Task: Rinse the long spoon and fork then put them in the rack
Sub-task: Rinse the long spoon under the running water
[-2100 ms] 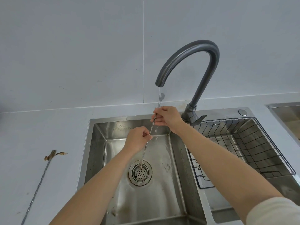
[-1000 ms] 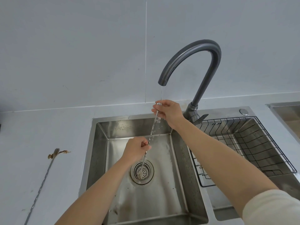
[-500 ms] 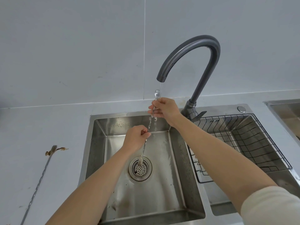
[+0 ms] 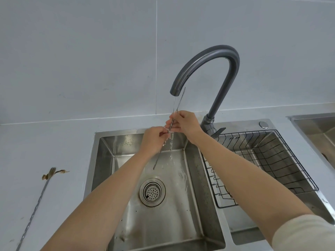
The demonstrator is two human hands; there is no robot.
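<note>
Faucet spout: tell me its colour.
Dark grey, a smooth metallic finish; the faucet spout shows clearly in the head view.

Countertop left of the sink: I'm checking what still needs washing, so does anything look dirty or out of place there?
Yes. The long fork lies on the countertop, with brownish food scraps stuck on its tines. It is not yet rinsed.

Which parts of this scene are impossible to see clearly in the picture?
Head view only:
- Spoon: its middle is covered by the left hand and right hand.
- Fork: its handle end is cut off by the bottom edge.
- Rack: the right forearm hides its near left corner.
</note>
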